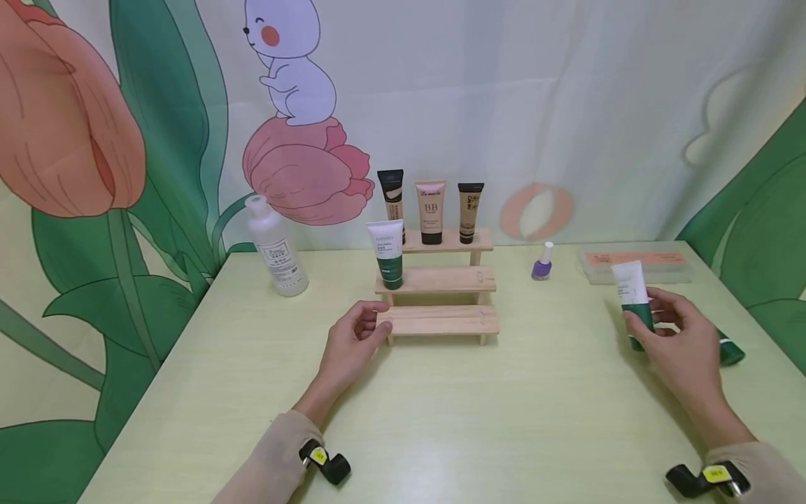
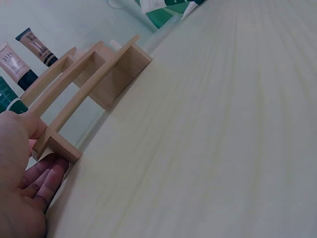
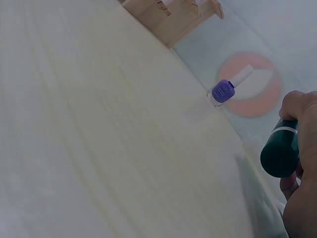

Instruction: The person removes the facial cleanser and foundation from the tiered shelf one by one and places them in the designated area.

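Observation:
A three-step wooden display stand stands mid-table. My left hand grips the left end of its lowest step, thumb on top and fingers beneath in the left wrist view. A white-and-green squeeze tube stands cap down on the middle step, at the left. Three cosmetic tubes line the top step: a black-and-beige one, a pink BB cream tube and a gold-and-black one. At the right, my right hand holds another white-and-green squeeze tube between thumb and fingers, its green cap pointing down.
Partly hidden behind my right hand, a further green-ended tube lies on the table. A purple nail polish bottle and a clear flat case are near the back edge. One white bottle stands at the back left, before a printed curtain.

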A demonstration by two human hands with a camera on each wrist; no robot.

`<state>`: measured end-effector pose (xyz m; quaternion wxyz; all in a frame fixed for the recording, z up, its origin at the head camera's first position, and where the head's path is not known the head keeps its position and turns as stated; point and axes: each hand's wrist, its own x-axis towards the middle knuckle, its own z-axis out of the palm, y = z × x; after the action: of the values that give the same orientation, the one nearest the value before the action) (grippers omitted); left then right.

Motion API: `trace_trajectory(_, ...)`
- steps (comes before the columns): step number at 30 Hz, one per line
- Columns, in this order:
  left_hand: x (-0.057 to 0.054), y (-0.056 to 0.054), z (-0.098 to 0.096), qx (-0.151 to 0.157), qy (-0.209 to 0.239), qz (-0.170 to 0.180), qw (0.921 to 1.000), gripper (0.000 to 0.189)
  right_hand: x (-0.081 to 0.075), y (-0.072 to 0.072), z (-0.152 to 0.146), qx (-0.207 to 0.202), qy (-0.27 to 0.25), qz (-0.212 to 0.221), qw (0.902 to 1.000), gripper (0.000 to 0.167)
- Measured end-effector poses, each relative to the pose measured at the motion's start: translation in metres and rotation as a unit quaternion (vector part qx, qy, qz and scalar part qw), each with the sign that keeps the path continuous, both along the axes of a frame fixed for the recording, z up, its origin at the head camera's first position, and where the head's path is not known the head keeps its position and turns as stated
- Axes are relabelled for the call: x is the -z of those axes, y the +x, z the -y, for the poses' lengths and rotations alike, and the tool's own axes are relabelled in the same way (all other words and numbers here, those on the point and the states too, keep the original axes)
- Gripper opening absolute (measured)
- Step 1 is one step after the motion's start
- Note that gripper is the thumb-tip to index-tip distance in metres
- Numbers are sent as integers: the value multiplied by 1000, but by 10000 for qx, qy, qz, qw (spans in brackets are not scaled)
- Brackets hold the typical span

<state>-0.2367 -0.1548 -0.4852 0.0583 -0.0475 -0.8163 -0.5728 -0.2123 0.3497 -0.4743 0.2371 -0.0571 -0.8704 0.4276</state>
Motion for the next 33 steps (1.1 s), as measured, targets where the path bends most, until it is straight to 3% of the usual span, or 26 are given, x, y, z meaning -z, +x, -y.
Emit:
trace_trajectory(15, 1, 0, 0, 25, 28, -67, 10000, 28, 11, 0, -1, -306, 385, 308, 9983, 56)
trace_trajectory(33, 0, 0, -1, -34, 15, -23, 10000, 27, 12, -1, 0, -451, 511, 421, 9968, 53)
